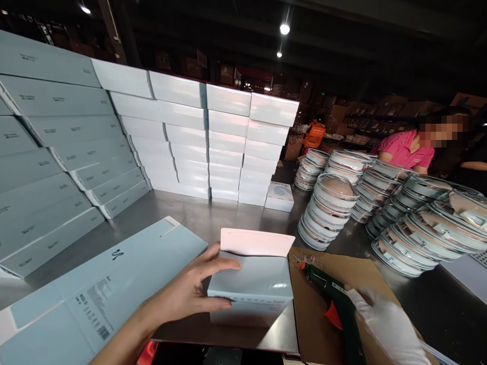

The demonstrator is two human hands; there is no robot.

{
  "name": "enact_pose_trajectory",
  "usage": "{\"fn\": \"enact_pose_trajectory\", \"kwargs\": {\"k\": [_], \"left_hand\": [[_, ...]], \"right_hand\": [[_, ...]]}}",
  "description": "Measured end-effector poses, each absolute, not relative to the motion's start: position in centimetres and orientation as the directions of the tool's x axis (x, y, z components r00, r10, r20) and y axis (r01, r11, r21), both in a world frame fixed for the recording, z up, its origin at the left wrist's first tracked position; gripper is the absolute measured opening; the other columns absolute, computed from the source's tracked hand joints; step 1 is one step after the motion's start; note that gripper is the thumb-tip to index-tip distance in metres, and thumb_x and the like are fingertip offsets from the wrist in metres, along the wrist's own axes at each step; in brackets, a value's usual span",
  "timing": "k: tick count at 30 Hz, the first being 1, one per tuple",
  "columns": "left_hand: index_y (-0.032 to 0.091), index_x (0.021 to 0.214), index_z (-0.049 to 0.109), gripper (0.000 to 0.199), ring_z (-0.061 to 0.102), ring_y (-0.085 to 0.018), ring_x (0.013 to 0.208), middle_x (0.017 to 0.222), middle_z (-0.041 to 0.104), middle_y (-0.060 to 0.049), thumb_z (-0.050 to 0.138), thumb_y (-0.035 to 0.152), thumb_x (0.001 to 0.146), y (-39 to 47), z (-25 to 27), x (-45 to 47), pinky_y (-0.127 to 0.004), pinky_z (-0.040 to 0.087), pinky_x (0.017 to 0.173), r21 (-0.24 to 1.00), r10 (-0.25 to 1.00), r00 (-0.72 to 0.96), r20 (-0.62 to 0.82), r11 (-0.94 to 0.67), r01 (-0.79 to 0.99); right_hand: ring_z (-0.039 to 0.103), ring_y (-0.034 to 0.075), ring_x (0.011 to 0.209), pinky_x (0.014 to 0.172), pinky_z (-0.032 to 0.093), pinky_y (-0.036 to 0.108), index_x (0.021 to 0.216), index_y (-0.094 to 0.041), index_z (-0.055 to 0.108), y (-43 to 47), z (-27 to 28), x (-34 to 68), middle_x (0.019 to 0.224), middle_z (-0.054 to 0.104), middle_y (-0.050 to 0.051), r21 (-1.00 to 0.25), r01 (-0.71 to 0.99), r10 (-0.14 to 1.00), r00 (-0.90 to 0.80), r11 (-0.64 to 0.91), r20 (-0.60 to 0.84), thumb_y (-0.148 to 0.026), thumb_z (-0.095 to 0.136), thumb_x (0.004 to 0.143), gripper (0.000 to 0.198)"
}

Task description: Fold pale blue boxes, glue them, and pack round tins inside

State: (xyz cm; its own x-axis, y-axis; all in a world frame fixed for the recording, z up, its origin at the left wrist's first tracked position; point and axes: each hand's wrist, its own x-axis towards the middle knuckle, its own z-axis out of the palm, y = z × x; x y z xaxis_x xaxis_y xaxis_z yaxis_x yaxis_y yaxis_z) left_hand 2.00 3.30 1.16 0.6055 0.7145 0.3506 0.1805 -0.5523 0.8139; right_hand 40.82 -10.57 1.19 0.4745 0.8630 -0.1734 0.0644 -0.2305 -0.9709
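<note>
My left hand (186, 291), bare, grips the left end of a small light-blue box (251, 279), with a finger on its top and the thumb low on its near side. A pale pink flap (256, 242) stands up along the box's far edge. My right hand (388, 319), in a white glove and blurred, is at the back of a dark green glue gun (335, 289) with an orange tip and trigger. Whether its fingers close on the gun cannot be made out. Under the gun is a brown cardboard sheet (308, 314), with dried glue near the tip.
A large flattened light-blue carton (125, 289) lies at left. Stacked pale boxes (224, 121) wall the back and left of the metal table (175, 203). One small box (279, 196) stands beside them. Stacks of clear-lidded round containers (327, 210) fill the right. A person in pink (405, 147) is beyond.
</note>
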Motion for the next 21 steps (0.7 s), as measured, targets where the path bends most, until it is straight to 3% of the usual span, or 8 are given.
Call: {"fn": "enact_pose_trajectory", "kwargs": {"k": [2,3,5,9,13,16,18,21], "left_hand": [[0.038,0.117,0.078,0.05,0.066,-0.035,0.125,0.135,0.069,-0.007,0.09,0.023,0.072,3.4,1.2,2.0,-0.046,0.058,0.101,0.826,0.71,0.612,0.349,-0.542,0.158],[0.038,0.117,0.078,0.048,0.065,-0.035,0.125,0.135,0.068,-0.007,0.09,0.024,0.073,3.4,1.1,2.0,-0.045,0.059,0.1,0.831,0.706,0.614,0.353,-0.538,0.141],[0.038,0.116,0.077,0.043,0.066,-0.035,0.124,0.135,0.066,-0.008,0.089,0.026,0.076,3.3,0.6,2.2,-0.044,0.06,0.097,0.825,0.693,0.614,0.377,-0.552,0.118],[0.038,0.126,0.06,0.044,0.063,-0.034,0.127,0.143,0.052,-0.01,0.081,0.043,0.087,3.0,-1.8,3.4,-0.044,0.061,0.093,0.742,0.647,0.458,0.609,-0.67,-0.04],[0.051,0.142,0.029,0.062,0.058,-0.031,0.135,0.132,0.052,-0.005,0.069,0.048,0.096,3.2,-3.4,4.3,-0.053,0.053,0.105,0.645,0.567,0.352,0.745,-0.747,-0.162],[0.044,0.139,0.053,0.047,0.052,-0.034,0.14,0.123,0.056,-0.006,0.071,0.034,0.097,3.4,-2.7,3.8,-0.054,0.047,0.112,0.614,0.514,0.445,0.733,-0.782,-0.109],[0.036,0.121,0.072,0.03,0.047,-0.036,0.142,0.12,0.056,-0.008,0.073,0.024,0.094,3.4,-1.8,3.3,-0.054,0.042,0.117,0.59,0.489,0.54,0.685,-0.807,-0.017],[0.028,0.105,0.076,0.017,0.038,-0.038,0.149,0.132,0.057,-0.011,0.073,0.021,0.09,3.2,-0.7,3.2,-0.058,0.035,0.121,0.585,0.491,0.602,0.63,-0.809,0.048]], "right_hand": [[0.078,0.025,0.095,0.09,0.061,0.035,0.116,-0.037,0.068,-8.5,2.1,37.9,0.103,0.081,0.002,-0.987,0.147,0.891,0.454,-0.072,0.003,-0.043,0.093,0.062,0.059],[0.071,0.027,0.117,0.104,0.054,0.038,0.138,-0.038,0.055,-7.5,2.3,36.3,0.129,0.074,0.004,-0.987,0.163,0.93,0.361,0.009,0.068,-0.042,0.094,0.06,0.088],[0.057,0.027,0.138,0.118,0.042,0.045,0.158,-0.037,0.028,-5.9,2.4,33.7,0.155,0.055,0.009,-0.975,0.165,0.982,0.082,0.152,0.167,-0.042,0.093,0.065,0.113],[0.053,0.026,0.142,0.122,0.033,0.05,0.155,-0.037,0.037,-5.4,1.0,32.0,0.145,0.063,0.01,-0.915,0.253,0.949,-0.087,0.314,0.302,-0.039,0.083,0.082,0.087],[0.056,0.028,0.14,0.118,0.042,0.049,0.148,-0.043,0.05,-5.8,0.5,32.0,0.142,0.065,0.007,-0.778,0.391,0.87,-0.174,0.492,0.462,-0.03,0.076,0.089,0.066],[0.055,0.03,0.138,0.114,0.047,0.05,0.146,-0.039,0.052,-5.3,1.3,31.0,0.129,0.07,0.007,-0.535,0.506,0.725,-0.332,0.676,0.603,-0.021,0.075,0.086,0.067],[0.057,0.03,0.132,0.11,0.05,0.05,0.142,-0.036,0.054,-4.7,1.6,30.3,0.124,0.071,0.006,-0.358,0.55,0.622,-0.426,0.755,0.657,-0.017,0.072,0.085,0.062],[0.059,0.029,0.126,0.106,0.052,0.05,0.133,-0.032,0.057,-4.3,1.5,29.5,0.121,0.07,0.007,-0.269,0.587,0.581,-0.444,0.764,0.682,-0.015,0.067,0.087,0.049]]}}
